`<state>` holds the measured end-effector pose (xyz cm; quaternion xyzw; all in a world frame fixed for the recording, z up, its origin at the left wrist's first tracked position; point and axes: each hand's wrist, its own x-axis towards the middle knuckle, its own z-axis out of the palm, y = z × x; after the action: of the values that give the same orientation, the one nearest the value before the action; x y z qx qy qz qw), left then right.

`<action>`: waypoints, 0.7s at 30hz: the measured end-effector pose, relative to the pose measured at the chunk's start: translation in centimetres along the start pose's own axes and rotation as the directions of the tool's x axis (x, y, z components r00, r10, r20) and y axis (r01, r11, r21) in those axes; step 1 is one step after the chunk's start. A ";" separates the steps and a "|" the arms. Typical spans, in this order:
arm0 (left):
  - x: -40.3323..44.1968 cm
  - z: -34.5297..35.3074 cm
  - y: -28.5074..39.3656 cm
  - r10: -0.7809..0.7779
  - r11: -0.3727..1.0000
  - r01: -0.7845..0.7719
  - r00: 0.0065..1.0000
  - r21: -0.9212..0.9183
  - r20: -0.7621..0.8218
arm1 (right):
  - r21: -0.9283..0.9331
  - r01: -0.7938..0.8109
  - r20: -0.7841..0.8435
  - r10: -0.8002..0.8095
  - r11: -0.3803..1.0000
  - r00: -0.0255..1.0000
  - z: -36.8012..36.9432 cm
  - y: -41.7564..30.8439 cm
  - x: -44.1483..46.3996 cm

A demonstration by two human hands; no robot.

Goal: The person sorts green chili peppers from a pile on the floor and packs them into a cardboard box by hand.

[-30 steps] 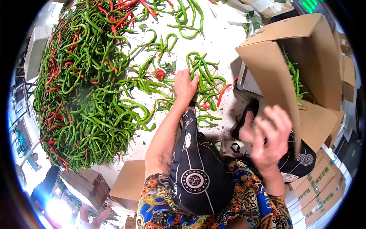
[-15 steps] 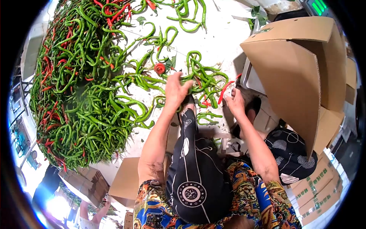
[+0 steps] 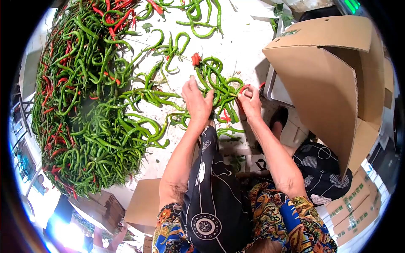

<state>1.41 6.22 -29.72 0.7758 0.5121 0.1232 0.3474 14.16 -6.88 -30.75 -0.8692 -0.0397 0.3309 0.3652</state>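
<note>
My left hand (image 3: 197, 101) is at the left side of a small heap of green chili peppers (image 3: 219, 74), thumb apart from the fingers, nothing visibly held. My right hand (image 3: 252, 105) is closed at the heap's right side, its fingertips pinching a red chili pepper (image 3: 244, 88) that they partly cover. A curled red pepper (image 3: 196, 59) lies at the heap's upper left end. Below the heap, a small red pepper (image 3: 226, 116) shows between the hands. More green peppers (image 3: 158, 98) trail across the white surface to the left.
A large mound of green and red chili peppers (image 3: 93, 118) fills the left. An open cardboard box (image 3: 316, 80) stands at the right beside a metal tray edge (image 3: 279, 86). Flattened cartons (image 3: 352, 208) lie lower right. Another person's arm (image 3: 118, 238) shows at lower left.
My right hand has moved left to the small heap with the red chili pepper. The curled red pepper now lies at the heap's upper left end. The view has shifted slightly.
</note>
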 end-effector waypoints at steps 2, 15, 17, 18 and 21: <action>0.3 0.6 -1.3 -0.021 1.000 0.021 0.996 0.005 -0.086 | 0.158 -0.157 0.092 0.144 0.975 0.985 -0.2 -0.6 0.5; 0.9 4.7 2.4 0.046 0.997 -0.039 0.995 -0.073 0.083 | 0.562 -0.516 0.627 0.075 0.646 0.776 3.4 -2.5 1.6; 1.5 4.3 1.7 0.026 0.988 -0.003 0.989 -0.153 0.147 | 0.593 -0.579 0.649 0.094 0.559 0.755 3.0 -2.6 0.6; 1.7 3.9 1.6 0.068 0.985 -0.046 0.990 -0.169 0.124 | 0.581 -0.625 0.685 0.101 0.522 0.721 2.3 -3.7 0.2; 3.1 1.1 2.5 -0.052 0.894 0.168 0.960 -0.416 0.276 | 0.558 -0.634 0.759 -0.020 0.536 0.651 0.1 -5.3 -0.6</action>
<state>5.12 7.89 -29.37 0.6573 0.4655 0.1129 0.5818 14.52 -3.09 -26.96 -0.4144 0.1471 0.6728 0.5950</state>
